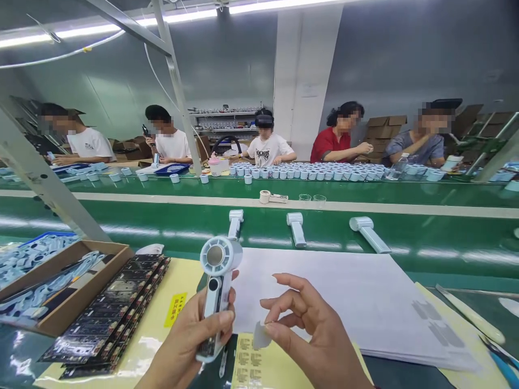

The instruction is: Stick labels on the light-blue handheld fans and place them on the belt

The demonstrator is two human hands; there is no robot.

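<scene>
My left hand (198,329) is wrapped round the handle of a light-blue handheld fan (211,302). The fan stands upright, its round slotted head at the top and dark parts showing along the handle. Between thumb and forefinger, my right hand (308,319) pinches a small pale grey sticker (261,336), just right of the fan and apart from it. A yellow sheet of printed labels (247,367) lies below the sticker. White sheets (324,292) spread behind my right hand, with grey rounded stickers (440,324) at their right side.
Stacked circuit boards (109,308) lie at left beside a cardboard box (60,308) of blue parts. Several blue fans (297,229) rest on the green conveyor (421,227). A white-handled knife (472,316) lies right. Several co-workers sit opposite, behind rows of blue parts (316,172).
</scene>
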